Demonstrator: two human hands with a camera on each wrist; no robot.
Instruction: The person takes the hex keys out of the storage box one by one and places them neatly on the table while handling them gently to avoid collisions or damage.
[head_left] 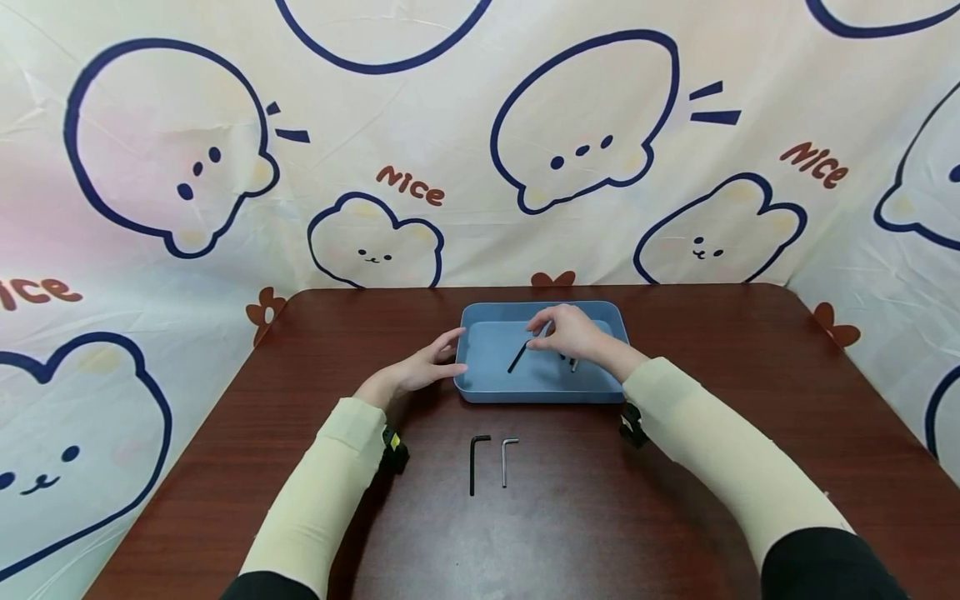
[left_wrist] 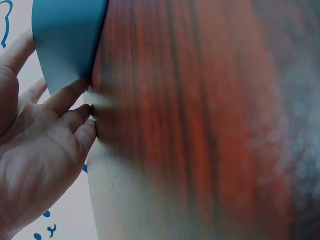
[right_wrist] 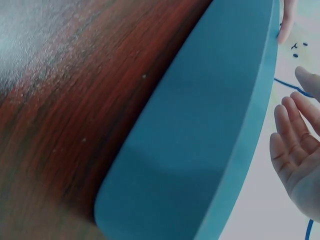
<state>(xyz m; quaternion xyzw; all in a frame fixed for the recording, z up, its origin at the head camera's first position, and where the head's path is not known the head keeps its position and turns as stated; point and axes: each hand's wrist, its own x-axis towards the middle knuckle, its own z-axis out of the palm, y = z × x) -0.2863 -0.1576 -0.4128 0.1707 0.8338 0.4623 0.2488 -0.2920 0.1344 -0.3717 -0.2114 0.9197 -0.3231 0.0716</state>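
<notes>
Worktop (head_left: 615,508) has 2 hex keys (head_left: 472,467), left hand (head_left: 422,367) loosely spread at tray (head_left: 540,397), right hand (head_left: 572,332) half-curled at black key (head_left: 517,358), grip unclear: likely mid-pick, next needs firm pinch.

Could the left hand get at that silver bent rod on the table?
Probably yes. The left hand is at the left end of the blue tray, while the silver bent rod lies uncovered on the table in front. A black bent rod lies beside it without touching.
</notes>
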